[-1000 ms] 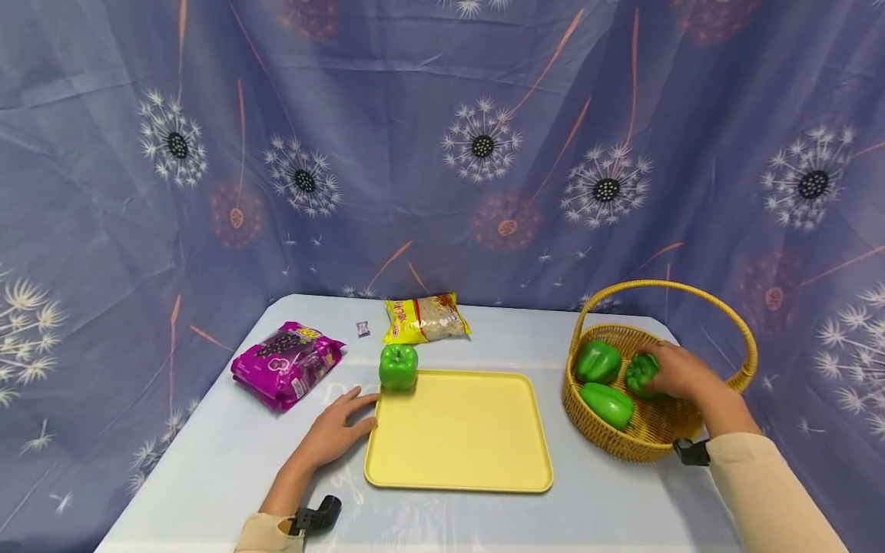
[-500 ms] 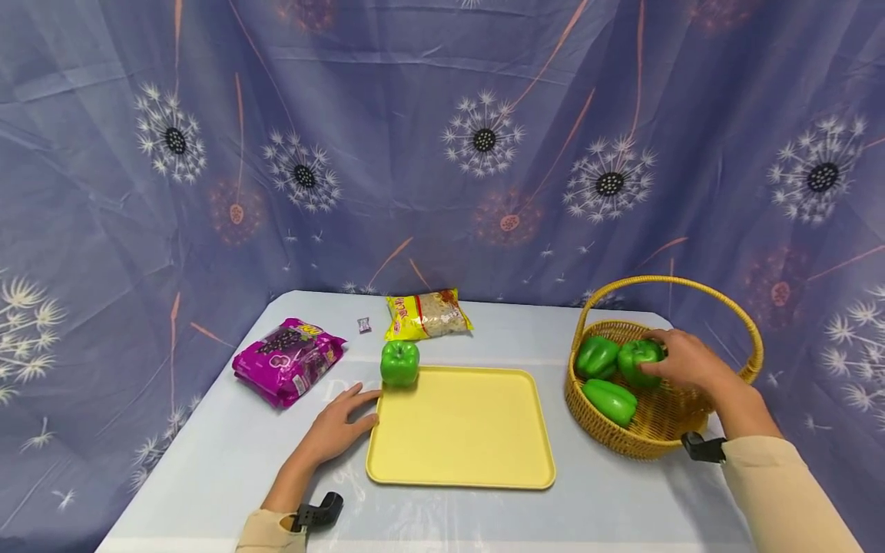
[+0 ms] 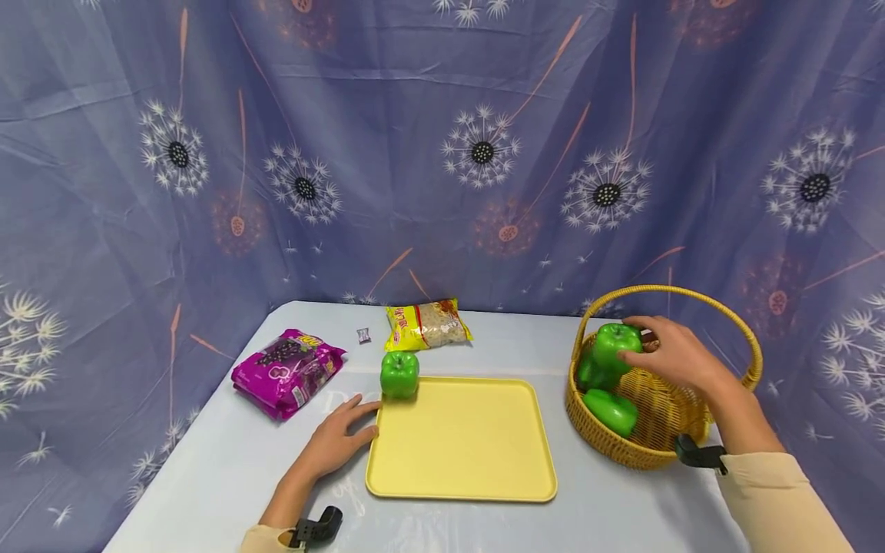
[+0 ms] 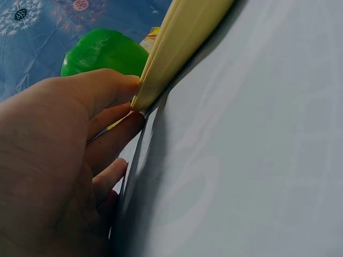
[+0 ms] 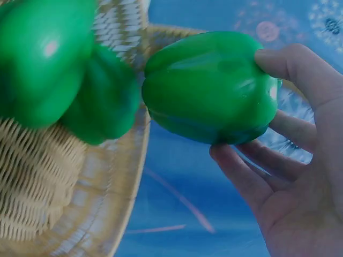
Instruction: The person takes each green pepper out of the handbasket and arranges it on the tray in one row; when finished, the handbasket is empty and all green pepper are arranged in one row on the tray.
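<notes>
My right hand grips a green bell pepper between thumb and fingers, raised over the wicker basket. In the right wrist view the held bell pepper lies sideways beyond the basket's rim. Two more green peppers remain inside: one at the front, another partly hidden behind the held one. On the left, my left hand touches the edge of a yellow tray with extended fingers. A further green bell pepper stands upright at the tray's far left corner.
A purple snack bag lies at the left of the white table. Behind the tray are a yellow packet and a tiny wrapped piece. The basket's tall handle arches over its opening. A patterned curtain hangs behind.
My right hand has lifted the bell pepper from the basket's floor and carried it up and to the left. My left hand has stayed at the tray's edge.
</notes>
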`<state>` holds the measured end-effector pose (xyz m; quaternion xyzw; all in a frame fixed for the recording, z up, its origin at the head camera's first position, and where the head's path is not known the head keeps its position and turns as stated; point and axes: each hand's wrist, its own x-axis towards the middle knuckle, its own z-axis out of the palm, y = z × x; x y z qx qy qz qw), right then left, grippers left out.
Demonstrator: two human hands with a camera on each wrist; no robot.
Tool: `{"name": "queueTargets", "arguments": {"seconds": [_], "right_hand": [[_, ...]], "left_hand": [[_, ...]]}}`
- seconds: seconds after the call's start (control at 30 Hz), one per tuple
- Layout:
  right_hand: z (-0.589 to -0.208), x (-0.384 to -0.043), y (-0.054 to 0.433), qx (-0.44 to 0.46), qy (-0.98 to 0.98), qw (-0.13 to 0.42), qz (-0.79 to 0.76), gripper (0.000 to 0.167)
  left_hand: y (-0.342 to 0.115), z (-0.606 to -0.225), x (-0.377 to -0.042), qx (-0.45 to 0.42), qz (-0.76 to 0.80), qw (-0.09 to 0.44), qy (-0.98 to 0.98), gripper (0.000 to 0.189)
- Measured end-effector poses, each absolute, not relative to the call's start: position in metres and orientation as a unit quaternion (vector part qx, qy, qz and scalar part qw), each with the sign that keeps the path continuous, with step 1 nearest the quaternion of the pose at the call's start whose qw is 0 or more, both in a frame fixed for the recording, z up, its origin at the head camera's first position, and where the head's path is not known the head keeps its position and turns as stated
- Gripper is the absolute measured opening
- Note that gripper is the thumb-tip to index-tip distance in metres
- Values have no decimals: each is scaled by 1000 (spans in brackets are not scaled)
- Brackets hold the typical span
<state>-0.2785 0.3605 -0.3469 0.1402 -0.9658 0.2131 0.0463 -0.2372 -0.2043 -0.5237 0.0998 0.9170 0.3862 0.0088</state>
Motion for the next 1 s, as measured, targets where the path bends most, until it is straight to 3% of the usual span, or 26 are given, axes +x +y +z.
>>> {"name": "queueTargets", "arguments": {"seconds": [0.17, 0.47, 1.0], "right_hand": [[-338, -274, 337, 153, -956, 55, 246, 75], [-350, -290, 277, 215, -923, 51, 316, 72], [-409, -317, 183, 229, -896, -8, 380, 65]], "left_hand": [[-203, -519, -239, 106, 383, -10, 917, 45], [-202, -523, -234, 101, 386, 2, 917, 47], [-204, -523, -234, 91, 387, 15, 917, 47]]}}
